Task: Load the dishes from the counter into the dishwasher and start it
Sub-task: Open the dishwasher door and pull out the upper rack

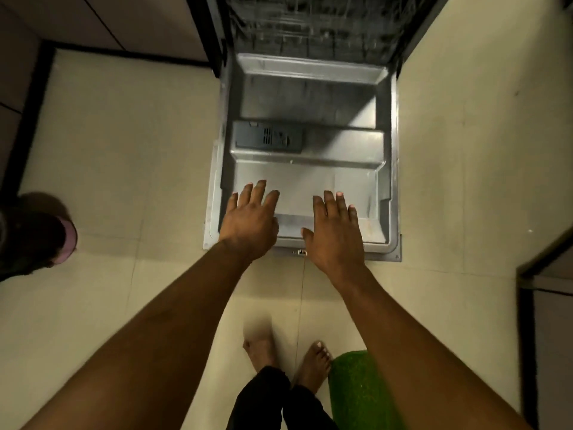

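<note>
The dishwasher door [350, 193] lies fully lowered and flat in front of me, its steel inner face up. A dark detergent compartment [268, 137] sits in its left middle. Behind it, the dim lower rack [310, 29] shows inside the machine. My left hand [249, 218] and my right hand [336, 231] stretch out side by side over the door's near edge, fingers straight and spread, holding nothing. Whether the palms touch the steel is unclear. No dishes are in view.
Pale tiled floor [130, 156] surrounds the door. Cabinet fronts [130, 20] run along the back left, another cabinet [548, 274] at the right edge. A green mat [359, 389] lies by my bare feet. A dark object with a pink rim [40, 240] sits at far left.
</note>
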`<move>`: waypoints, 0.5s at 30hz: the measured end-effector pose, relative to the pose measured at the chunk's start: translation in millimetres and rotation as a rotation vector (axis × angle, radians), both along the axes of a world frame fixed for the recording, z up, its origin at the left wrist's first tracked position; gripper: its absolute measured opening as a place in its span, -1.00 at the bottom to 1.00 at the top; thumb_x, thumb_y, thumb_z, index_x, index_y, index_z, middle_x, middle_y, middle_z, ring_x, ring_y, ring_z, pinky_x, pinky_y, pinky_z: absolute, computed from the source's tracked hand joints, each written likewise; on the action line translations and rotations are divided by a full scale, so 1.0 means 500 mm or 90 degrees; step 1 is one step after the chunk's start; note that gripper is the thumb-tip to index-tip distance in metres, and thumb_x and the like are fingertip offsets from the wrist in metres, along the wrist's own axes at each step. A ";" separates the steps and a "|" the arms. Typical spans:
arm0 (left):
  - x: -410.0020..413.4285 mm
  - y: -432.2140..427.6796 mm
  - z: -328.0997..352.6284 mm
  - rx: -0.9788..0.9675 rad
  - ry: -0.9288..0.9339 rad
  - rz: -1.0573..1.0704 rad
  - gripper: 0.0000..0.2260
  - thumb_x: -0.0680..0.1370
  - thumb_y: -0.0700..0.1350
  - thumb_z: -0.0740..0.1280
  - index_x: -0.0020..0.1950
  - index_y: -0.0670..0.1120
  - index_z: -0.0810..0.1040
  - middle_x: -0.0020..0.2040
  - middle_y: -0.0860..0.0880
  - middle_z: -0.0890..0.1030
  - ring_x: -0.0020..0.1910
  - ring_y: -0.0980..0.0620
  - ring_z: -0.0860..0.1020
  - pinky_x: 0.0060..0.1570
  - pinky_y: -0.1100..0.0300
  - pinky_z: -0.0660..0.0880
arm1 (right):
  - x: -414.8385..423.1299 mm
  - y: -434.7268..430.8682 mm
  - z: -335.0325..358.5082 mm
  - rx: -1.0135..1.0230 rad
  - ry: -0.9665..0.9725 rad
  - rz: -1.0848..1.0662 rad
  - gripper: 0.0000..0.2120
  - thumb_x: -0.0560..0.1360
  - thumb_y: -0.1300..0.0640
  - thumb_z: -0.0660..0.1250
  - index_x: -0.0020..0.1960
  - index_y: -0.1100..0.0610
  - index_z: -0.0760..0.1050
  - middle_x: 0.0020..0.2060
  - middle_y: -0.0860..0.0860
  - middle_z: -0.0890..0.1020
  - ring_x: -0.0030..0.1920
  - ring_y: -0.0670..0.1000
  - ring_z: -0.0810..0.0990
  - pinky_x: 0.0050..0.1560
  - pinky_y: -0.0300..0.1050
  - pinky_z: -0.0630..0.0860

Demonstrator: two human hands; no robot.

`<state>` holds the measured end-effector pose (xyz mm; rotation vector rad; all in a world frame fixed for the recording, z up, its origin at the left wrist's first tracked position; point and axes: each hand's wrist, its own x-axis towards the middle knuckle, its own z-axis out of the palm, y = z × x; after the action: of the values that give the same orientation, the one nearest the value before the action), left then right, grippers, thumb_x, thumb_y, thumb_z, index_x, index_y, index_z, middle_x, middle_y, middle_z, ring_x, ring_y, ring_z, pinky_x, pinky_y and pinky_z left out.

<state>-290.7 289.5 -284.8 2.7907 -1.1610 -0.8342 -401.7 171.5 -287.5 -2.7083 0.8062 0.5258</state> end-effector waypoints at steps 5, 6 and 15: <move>0.065 -0.002 0.124 -0.054 -0.038 0.032 -0.47 0.68 -0.03 0.16 0.61 -0.01 0.03 0.63 -0.12 -0.10 0.60 -0.15 -0.13 0.54 -0.09 -0.10 | 0.090 -0.004 0.141 -0.018 -0.031 -0.004 -0.31 0.62 -0.12 0.16 0.59 0.10 -0.08 0.58 0.09 -0.06 0.57 0.13 -0.14 0.52 0.07 -0.14; 0.082 0.000 0.146 -0.063 -0.046 0.040 -0.47 0.68 -0.02 0.16 0.61 -0.01 0.03 0.63 -0.12 -0.09 0.60 -0.14 -0.13 0.54 -0.09 -0.10 | 0.108 -0.003 0.166 -0.021 -0.045 -0.005 -0.31 0.62 -0.12 0.17 0.59 0.10 -0.09 0.58 0.09 -0.06 0.57 0.13 -0.15 0.53 0.07 -0.13; 0.208 -0.012 0.241 -0.084 -0.109 0.025 -0.43 0.67 -0.02 0.15 0.62 0.01 -0.03 0.63 -0.11 -0.12 0.60 -0.16 -0.14 0.55 -0.14 -0.08 | 0.239 -0.043 0.274 -0.057 -0.142 -0.009 -0.30 0.61 -0.13 0.17 0.59 0.10 -0.08 0.58 0.09 -0.06 0.57 0.12 -0.15 0.55 0.08 -0.10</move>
<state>-186.7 283.4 -164.1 2.8093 -1.1323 -0.5042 -282.2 149.9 -150.7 -2.7747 0.8044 0.1839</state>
